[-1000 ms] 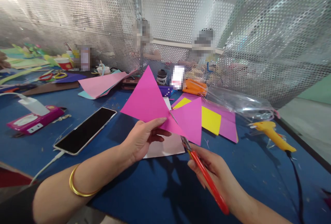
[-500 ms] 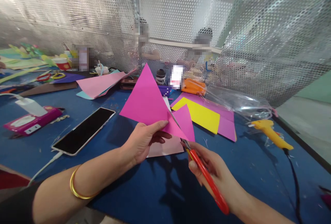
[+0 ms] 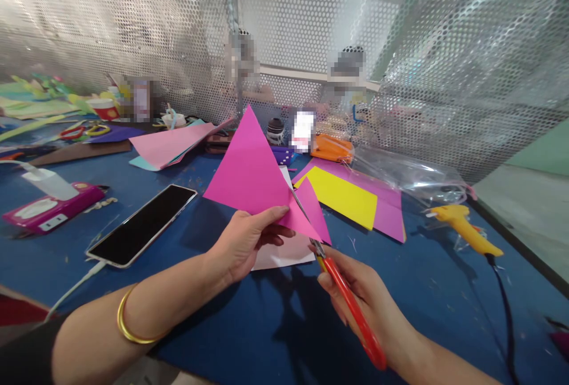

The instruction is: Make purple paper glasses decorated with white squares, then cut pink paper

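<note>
Here the left hand (image 3: pixel 249 239) pinches the pink paper triangle (image 3: pixel 249 174) near its lower edge, thumb on the near face and fingers curled behind it, so the sheet stands raised above the blue table (image 3: pixel 249 325) with its apex pointing up and away; the right hand (image 3: pixel 364 299) is closed around the red-handled scissors (image 3: pixel 351 308), whose blades run up along the triangle's right edge, and from this angle I cannot tell how far the blades are parted.

A smaller pink flap (image 3: pixel 313 210) hangs just right of the blades, joined to the triangle only near its lower tip; my guess is that this flap could drop free or tear raggedly if the blades close off the line, since nothing supports it. The left thumb sits near the blades, so a slip of the paper could bring the edge against it; the sheet is held at 1 spot only, and it may well twist and pull the cut crooked.

The left forearm comes in from the lower left with a gold bangle (image 3: pixel 128 325) at the wrist, palm turned toward the triangle; the right wrist comes in from the lower right of the triangle, knuckles up.

Left of the triangle lies a smartphone (image 3: pixel 142 225) on its cable; right of it lie a yellow sheet (image 3: pixel 342 195) on pink paper, then a yellow glue gun (image 3: pixel 464 228).
</note>
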